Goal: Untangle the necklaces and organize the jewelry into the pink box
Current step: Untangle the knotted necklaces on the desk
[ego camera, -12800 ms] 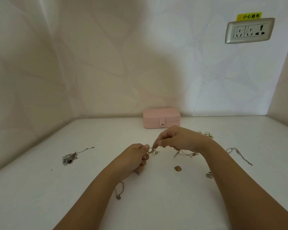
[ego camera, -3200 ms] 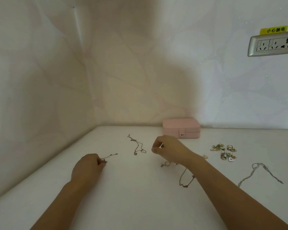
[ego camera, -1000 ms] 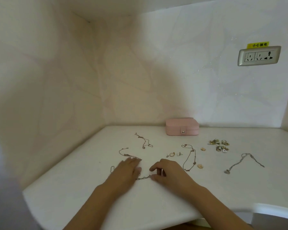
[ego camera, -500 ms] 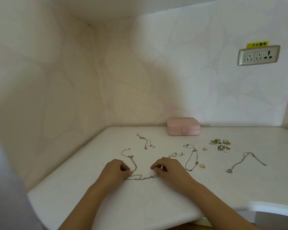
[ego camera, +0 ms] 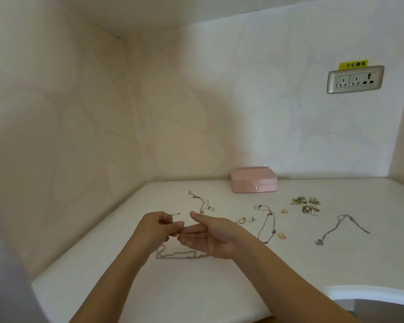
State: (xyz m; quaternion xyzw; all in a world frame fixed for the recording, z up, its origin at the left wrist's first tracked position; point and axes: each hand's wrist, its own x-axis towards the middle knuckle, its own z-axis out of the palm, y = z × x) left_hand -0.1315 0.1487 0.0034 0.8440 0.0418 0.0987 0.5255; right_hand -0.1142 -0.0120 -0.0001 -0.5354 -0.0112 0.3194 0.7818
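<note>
Left hand point(ego camera: 159, 227): pinched a silver chain point(ego camera: 177, 254) near one end, remainder on worktop point(ego camera: 196, 287).
Right hand point(ego camera: 210, 237): open, empty.
Pink box point(ego camera: 254, 181): closed, by back wall.
Progress: other necklaces point(ego camera: 266, 226) lay apart, small pieces point(ego camera: 306, 203) loose; apparently nothing boxed.

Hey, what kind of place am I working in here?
Likely a home alcove with a built-in desk: a white tabletop tucked between pale patterned walls, a wall socket with a yellow warning label, and a pink box near loose jewelry.
</note>
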